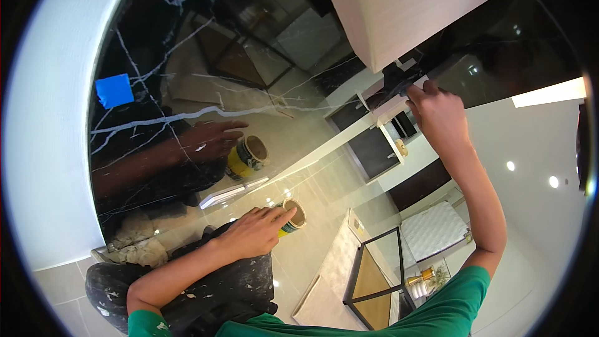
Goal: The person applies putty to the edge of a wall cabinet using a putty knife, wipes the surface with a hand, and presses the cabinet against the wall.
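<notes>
Before me stands a glossy black marble-look panel with white veins. It mirrors the room and my left arm. My left hand rests over my knee, its fingers on the rim of an open round can with a yellow lower part. The can is tilted, with its brown inside showing. My right hand is raised against the panel, below the corner of a pale box-shaped unit. Its fingers close on a small dark hand tool. The tool's exact kind is lost among the reflections.
Blue tape sticks to the panel's left side, beside a white wall. A crumpled cloth lies near my knee. Behind are a pale rug, a black-framed table, a mattress and a tiled floor.
</notes>
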### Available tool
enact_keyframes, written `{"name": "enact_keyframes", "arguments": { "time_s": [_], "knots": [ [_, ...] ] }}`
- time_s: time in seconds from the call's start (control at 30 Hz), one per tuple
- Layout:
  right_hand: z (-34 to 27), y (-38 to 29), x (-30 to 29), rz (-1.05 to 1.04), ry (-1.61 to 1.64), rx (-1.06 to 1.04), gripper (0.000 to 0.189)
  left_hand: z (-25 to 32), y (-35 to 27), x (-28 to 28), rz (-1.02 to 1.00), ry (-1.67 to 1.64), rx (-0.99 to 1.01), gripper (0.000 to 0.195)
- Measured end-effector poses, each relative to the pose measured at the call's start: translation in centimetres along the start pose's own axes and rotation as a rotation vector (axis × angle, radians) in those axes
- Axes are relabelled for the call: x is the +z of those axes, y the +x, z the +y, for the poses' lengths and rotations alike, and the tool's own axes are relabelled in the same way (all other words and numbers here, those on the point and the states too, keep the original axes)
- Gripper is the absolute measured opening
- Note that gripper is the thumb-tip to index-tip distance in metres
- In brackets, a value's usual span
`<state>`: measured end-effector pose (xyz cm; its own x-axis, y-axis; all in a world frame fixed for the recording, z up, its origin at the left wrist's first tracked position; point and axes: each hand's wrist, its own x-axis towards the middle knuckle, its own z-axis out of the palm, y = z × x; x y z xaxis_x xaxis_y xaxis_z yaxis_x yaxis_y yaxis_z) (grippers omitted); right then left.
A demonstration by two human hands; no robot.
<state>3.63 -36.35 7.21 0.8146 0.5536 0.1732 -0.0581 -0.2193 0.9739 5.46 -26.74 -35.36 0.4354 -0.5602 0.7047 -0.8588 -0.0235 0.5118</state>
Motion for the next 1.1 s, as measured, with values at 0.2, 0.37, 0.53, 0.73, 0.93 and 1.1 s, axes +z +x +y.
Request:
{"name": "enact_keyframes", "arguments": {
  "time_s": [0.2, 0.37, 0.53, 0.73, 0.93, 1.1],
  "knots": [
    [2.1, -1.0, 5.4, -0.033, -0.023, -0.042, 0.013, 0.8, 0.1, -0.5, -0.047, -0.017, -0.005, 0.072],
    [1.1, 0.9, 1.0, -0.122, -0.039, 0.008, 0.014, 0.4, 0.3, -0.3, -0.016, 0.004, 0.028, 0.071],
    [-0.9, 1.0, -2.6, -0.07, -0.05, -0.061, 0.013, 0.1, 0.2, -0.9, 0.0, 0.02, 0.013, 0.072],
    [0.5, 0.6, 3.0, -0.118, -0.042, -0.094, 0.015, 1.8, 0.0, -2.1, -0.027, 0.006, 0.023, 0.072],
    [-0.7, 1.6, 0.6, -0.114, -0.05, -0.092, 0.013, 1.3, 0.1, -1.9, -0.03, 0.028, 0.013, 0.069],
    [0.3, 1.4, 2.1, -0.122, -0.075, -0.125, 0.017, 0.7, 0.2, -1.4, -0.008, 0.019, -0.006, 0.069]
  ]
}}
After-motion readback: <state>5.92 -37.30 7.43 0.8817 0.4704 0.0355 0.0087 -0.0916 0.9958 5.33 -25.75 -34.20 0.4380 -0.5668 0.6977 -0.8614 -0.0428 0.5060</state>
